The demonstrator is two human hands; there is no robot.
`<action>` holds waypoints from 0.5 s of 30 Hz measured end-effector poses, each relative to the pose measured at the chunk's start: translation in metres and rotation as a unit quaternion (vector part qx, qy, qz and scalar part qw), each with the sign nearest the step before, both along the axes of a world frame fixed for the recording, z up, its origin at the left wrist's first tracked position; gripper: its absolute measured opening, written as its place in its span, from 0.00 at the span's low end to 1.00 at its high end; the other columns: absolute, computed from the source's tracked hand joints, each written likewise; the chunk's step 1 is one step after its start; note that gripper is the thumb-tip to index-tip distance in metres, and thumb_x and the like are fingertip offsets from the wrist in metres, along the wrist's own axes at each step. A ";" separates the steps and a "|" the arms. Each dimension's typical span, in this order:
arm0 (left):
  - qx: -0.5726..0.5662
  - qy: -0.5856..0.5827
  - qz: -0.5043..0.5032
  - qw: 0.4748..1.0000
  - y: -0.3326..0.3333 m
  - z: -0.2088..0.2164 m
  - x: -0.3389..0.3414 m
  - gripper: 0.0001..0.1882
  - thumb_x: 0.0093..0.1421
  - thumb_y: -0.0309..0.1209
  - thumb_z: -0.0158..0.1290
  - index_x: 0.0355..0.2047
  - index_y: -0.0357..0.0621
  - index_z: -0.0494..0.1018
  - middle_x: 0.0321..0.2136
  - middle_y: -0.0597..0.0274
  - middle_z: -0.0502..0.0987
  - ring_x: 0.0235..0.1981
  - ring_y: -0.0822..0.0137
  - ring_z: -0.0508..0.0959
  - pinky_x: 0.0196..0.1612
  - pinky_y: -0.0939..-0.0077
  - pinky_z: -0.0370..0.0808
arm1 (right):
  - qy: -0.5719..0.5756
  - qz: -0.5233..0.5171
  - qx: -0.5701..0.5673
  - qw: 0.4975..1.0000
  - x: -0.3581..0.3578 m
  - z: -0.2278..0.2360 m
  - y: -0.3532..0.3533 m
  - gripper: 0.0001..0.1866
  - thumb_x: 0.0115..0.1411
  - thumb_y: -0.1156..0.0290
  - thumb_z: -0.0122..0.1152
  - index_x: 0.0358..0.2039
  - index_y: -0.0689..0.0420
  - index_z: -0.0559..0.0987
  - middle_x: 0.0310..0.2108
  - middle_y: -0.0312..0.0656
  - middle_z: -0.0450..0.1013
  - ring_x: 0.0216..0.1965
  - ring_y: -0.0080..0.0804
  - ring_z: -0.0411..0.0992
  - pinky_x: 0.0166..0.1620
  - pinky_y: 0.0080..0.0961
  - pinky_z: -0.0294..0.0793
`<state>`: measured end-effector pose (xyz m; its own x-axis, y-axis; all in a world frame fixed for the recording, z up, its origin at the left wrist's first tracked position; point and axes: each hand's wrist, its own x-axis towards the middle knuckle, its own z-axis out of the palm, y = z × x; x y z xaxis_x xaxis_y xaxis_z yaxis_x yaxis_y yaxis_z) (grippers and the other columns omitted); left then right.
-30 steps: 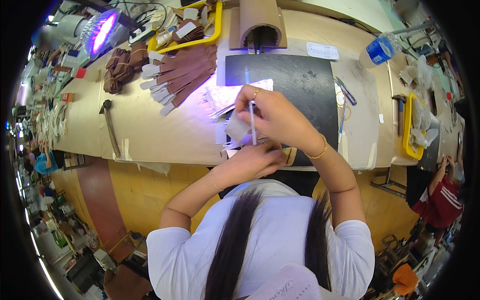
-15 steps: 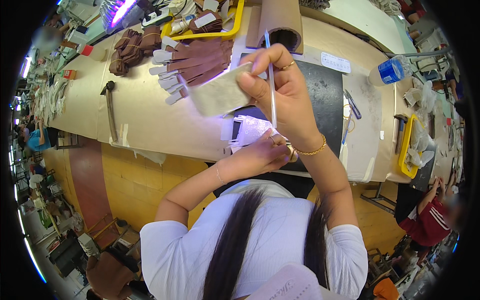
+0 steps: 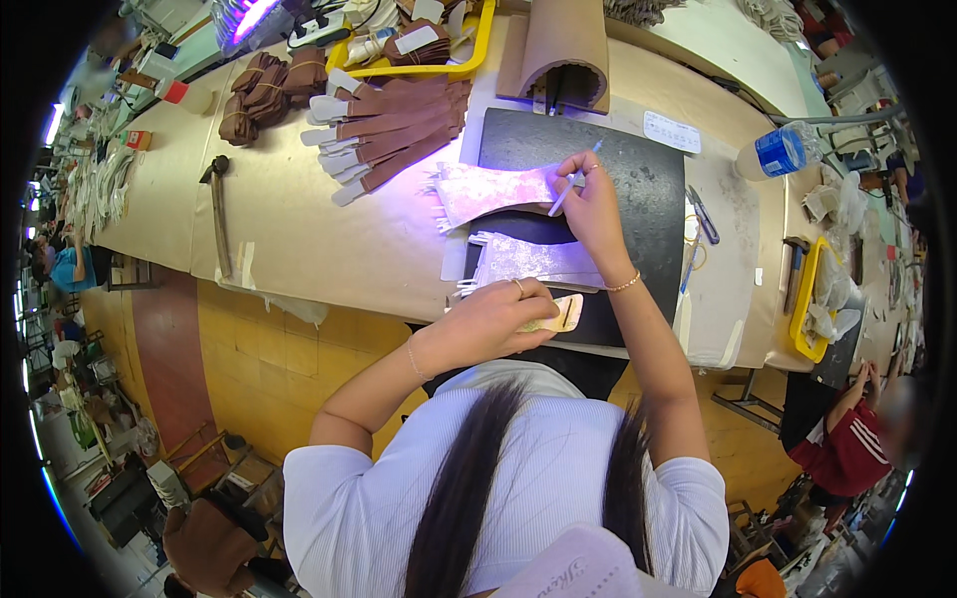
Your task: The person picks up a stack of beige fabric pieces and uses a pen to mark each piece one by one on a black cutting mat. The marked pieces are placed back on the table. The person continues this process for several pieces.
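Tan paper-covered bench [image 3: 344, 244]; black rectangular mat [image 3: 643, 214] on it; yellow plastic tray [image 3: 483, 40] at far side holds brown bundle [image 3: 419, 52] with white tag; narrow yellow tray [image 3: 800, 311] at right holds clear plastic bags [image 3: 829, 277]; two fanned stacks of whitish flat pieces [image 3: 488, 194] on mat; right hand [image 3: 592, 207] pinched on thin white pen-like stick [image 3: 561, 196], at farther stack's right end; left hand [image 3: 496, 321] half-curled round cream-yellow slotted piece [image 3: 569, 313], near mat's near edge.

White ribbed short-sleeved top [image 3: 558, 468], gold right-wrist bracelet [image 3: 625, 285], thin left-wrist bracelet [image 3: 413, 358], left-hand ring [image 3: 518, 287]
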<state>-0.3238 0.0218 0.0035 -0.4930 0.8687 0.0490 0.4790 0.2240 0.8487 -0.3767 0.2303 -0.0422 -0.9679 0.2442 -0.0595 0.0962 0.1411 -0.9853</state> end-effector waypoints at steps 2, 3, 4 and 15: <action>0.012 -0.002 0.020 1.000 0.000 0.002 -0.001 0.12 0.58 0.32 0.63 0.40 0.41 0.77 0.41 0.55 0.78 0.40 0.51 0.79 0.45 0.60 0.76 | 0.006 -0.020 -0.003 1.000 0.005 0.001 -0.001 0.07 0.65 0.79 0.60 0.38 0.60 0.70 0.30 0.38 0.73 0.27 0.22 0.78 0.28 0.20 0.77; 0.018 -0.003 0.030 0.999 0.000 0.003 -0.001 0.12 0.58 0.32 0.62 0.40 0.41 0.77 0.40 0.55 0.78 0.40 0.50 0.79 0.45 0.58 0.76 | 0.019 -0.033 -0.016 0.999 0.006 0.001 -0.003 0.07 0.65 0.79 0.60 0.37 0.60 0.70 0.30 0.38 0.72 0.27 0.23 0.78 0.28 0.20 0.76; 0.021 0.004 0.031 0.999 0.001 0.004 -0.002 0.12 0.58 0.32 0.63 0.40 0.41 0.78 0.40 0.55 0.78 0.40 0.50 0.79 0.45 0.58 0.76 | 0.032 -0.047 -0.028 0.998 0.008 0.002 -0.004 0.07 0.65 0.79 0.60 0.37 0.60 0.70 0.29 0.38 0.72 0.27 0.23 0.78 0.28 0.20 0.76; -0.006 0.097 0.093 0.991 0.000 -0.005 -0.013 0.12 0.57 0.32 0.64 0.40 0.42 0.81 0.44 0.57 0.79 0.45 0.55 0.78 0.50 0.62 0.74 | 0.145 -0.075 0.232 0.959 0.020 0.008 -0.013 0.11 0.57 0.80 0.65 0.36 0.59 0.71 0.38 0.46 0.73 0.39 0.45 0.71 0.43 0.36 0.71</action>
<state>-0.3368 0.0215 -0.0012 -0.6268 0.7648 0.1487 0.5826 0.3334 0.7412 -0.3564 0.2175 -0.0340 -0.8789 0.3173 0.3562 -0.1195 0.5764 -0.8084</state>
